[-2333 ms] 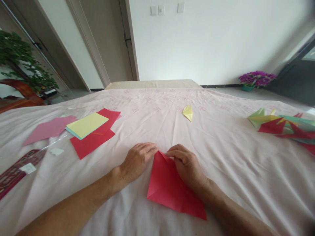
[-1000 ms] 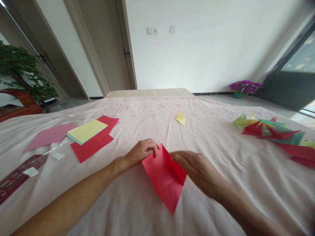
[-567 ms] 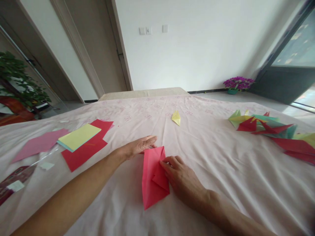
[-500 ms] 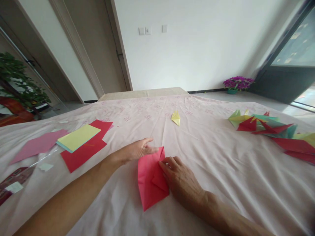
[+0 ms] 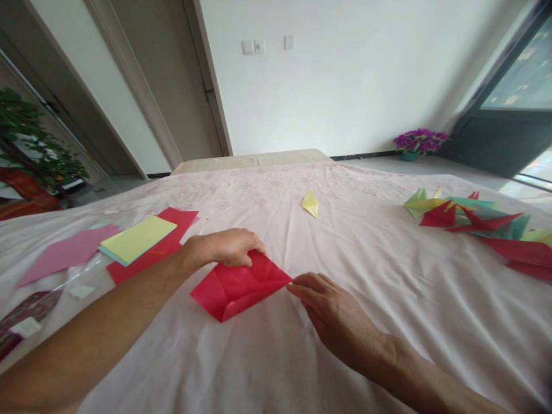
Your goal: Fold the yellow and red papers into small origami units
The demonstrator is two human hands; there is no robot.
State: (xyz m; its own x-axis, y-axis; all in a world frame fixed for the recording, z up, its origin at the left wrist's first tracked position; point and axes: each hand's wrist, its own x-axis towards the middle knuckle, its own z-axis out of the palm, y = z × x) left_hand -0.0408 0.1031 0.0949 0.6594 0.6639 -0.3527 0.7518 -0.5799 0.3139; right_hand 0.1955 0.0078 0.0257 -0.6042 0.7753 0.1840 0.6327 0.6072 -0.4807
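A sheet of red folding paper (image 5: pixel 241 284), creased and partly folded, lies on the cloth in front of me. My left hand (image 5: pixel 235 247) grips its far edge, thumb on top and fingers curled behind. At the paper's right-hand point, my right hand (image 5: pixel 321 296) pinches the tip between thumb and fingers. One long near edge of the paper is turned up in a narrow fold.
Red sheets (image 5: pixel 183 221) lie at left under a yellow sheet (image 5: pixel 140 236), beside a pink sheet (image 5: pixel 71 253). A small yellow folded piece (image 5: pixel 310 203) sits farther back. Several folded paper shapes (image 5: pixel 470 215) are piled at right on the pink tablecloth (image 5: pixel 366 259).
The red paper has been turned so its point faces right, and it sits farther left. My left hand has closed on its far edge; my right hand has moved to the tip.
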